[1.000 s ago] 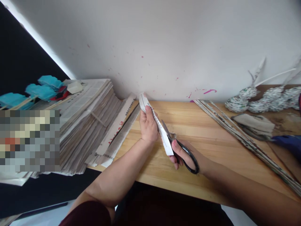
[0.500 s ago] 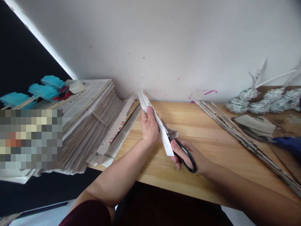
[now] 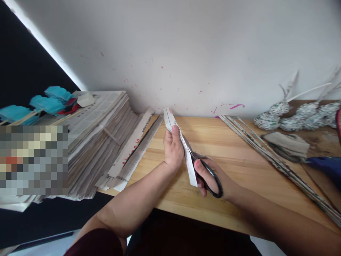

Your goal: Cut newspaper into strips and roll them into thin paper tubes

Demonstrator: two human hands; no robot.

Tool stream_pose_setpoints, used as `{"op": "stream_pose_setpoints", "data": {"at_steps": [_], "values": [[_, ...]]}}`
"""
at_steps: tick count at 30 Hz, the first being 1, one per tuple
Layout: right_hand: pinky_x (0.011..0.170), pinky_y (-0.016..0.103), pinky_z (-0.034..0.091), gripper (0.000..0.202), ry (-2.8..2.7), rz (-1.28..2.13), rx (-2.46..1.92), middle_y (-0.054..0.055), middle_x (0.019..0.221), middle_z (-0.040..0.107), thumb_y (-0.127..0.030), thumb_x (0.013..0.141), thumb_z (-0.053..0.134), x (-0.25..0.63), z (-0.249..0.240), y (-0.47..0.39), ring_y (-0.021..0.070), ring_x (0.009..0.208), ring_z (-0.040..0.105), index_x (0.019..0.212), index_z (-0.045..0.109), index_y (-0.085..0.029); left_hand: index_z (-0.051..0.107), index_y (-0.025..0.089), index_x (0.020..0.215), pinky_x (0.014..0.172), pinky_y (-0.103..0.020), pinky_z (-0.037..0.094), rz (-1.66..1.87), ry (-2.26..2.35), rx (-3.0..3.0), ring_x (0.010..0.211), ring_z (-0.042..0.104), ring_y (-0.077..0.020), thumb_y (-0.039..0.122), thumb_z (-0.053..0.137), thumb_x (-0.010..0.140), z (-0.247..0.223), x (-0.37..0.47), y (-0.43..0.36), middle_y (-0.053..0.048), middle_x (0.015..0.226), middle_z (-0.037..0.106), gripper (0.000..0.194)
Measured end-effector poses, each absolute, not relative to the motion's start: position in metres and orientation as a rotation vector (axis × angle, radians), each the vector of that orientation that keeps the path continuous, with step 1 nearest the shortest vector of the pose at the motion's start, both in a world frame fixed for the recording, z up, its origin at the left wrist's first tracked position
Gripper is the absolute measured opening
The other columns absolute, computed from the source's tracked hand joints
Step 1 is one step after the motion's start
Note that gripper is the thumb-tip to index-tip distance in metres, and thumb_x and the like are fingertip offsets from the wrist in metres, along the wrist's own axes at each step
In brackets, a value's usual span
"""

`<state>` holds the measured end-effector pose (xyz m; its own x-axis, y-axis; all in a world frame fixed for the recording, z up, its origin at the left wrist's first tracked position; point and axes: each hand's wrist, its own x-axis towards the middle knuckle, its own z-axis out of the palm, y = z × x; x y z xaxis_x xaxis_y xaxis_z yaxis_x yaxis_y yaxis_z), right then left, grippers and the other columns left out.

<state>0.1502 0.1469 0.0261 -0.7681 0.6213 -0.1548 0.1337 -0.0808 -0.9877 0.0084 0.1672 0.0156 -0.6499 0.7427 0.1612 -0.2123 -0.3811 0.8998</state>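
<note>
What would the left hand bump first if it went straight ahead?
Probably the wall behind the table, though depth is unclear. The paper strip in the left hand might touch first.

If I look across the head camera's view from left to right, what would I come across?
Stack of newspapers → loose paper strips → left hand → scissors → bundle of thin paper sticks.
</note>
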Motion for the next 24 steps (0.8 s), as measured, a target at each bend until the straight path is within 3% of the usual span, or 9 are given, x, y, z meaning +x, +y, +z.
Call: {"op": "stream_pose_setpoints", "data": {"at_steps": [4, 8, 11, 15, 21, 24], "values": [[0.03, 0.018, 0.037, 0.062, -1.739, 2.0, -0.955, -0.007, 0.048, 0.047, -0.079, 0.075, 0.06, 0.15, 0.025, 0.147, 0.0065, 0.031, 0.044, 0.065, 0.046, -0.02, 0.054, 0.022, 0.081, 0.047, -0.025, 0.036, 2.084, 1.172, 0.703, 0.048, 0.044, -0.0105, 0.064, 0.061, 0.085, 0.018, 0.005, 0.17, 0.004, 0.057, 0.048, 0.043], [0.032, 0.017, 0.037, 0.054, -1.804, 1.972, -0.985, -0.006, 0.049, 0.05, -0.069, 0.078, 0.067, 0.154, 0.025, 0.155, 0.0061, 0.033, 0.047, 0.067, 0.049, -0.019, 0.056, 0.019, 0.076, 0.048, -0.025, 0.039, 2.053, 1.044, 0.646, 0.051, 0.051, -0.0111, 0.069, 0.057, 0.084, 0.029, -0.011, 0.174, -0.001, 0.062, 0.056, 0.051], [0.034, 0.017, 0.038, 0.05, -1.881, 1.957, -1.008, -0.007, 0.049, 0.05, -0.063, 0.081, 0.068, 0.157, 0.022, 0.159, 0.0062, 0.035, 0.047, 0.068, 0.049, -0.019, 0.064, 0.018, 0.087, 0.048, -0.023, 0.039, 2.019, 0.956, 0.582, 0.051, 0.051, -0.0098, 0.067, 0.057, 0.085, 0.038, -0.03, 0.18, 0.0, 0.063, 0.056, 0.05], [0.036, 0.019, 0.038, 0.047, -1.944, 1.954, -1.028, -0.006, 0.05, 0.05, -0.061, 0.083, 0.067, 0.158, 0.016, 0.161, 0.0073, 0.037, 0.047, 0.071, 0.049, -0.02, 0.063, 0.018, 0.096, 0.045, -0.021, 0.035, 2.044, 0.987, 0.541, 0.049, 0.049, -0.0077, 0.06, 0.066, 0.083, 0.04, -0.045, 0.185, 0.003, 0.064, 0.054, 0.045], [0.042, 0.021, 0.04, 0.044, -2.062, 1.887, -0.893, -0.003, 0.054, 0.054, -0.061, 0.088, 0.062, 0.157, 0.027, 0.156, 0.0095, 0.043, 0.051, 0.076, 0.052, -0.019, 0.048, 0.022, 0.08, 0.044, -0.022, 0.032, 2.168, 1.151, 0.646, 0.045, 0.041, -0.0084, 0.069, 0.054, 0.086, 0.029, -0.031, 0.184, 0.005, 0.058, 0.049, 0.048], [0.044, 0.023, 0.04, 0.052, -2.105, 1.868, -0.772, -0.001, 0.052, 0.054, -0.066, 0.093, 0.049, 0.157, 0.031, 0.153, 0.0104, 0.044, 0.051, 0.069, 0.05, -0.02, 0.043, 0.022, 0.075, 0.044, -0.023, 0.032, 2.174, 1.208, 0.738, 0.045, 0.038, -0.0084, 0.07, 0.049, 0.088, 0.025, -0.022, 0.181, 0.006, 0.056, 0.045, 0.05]]}}
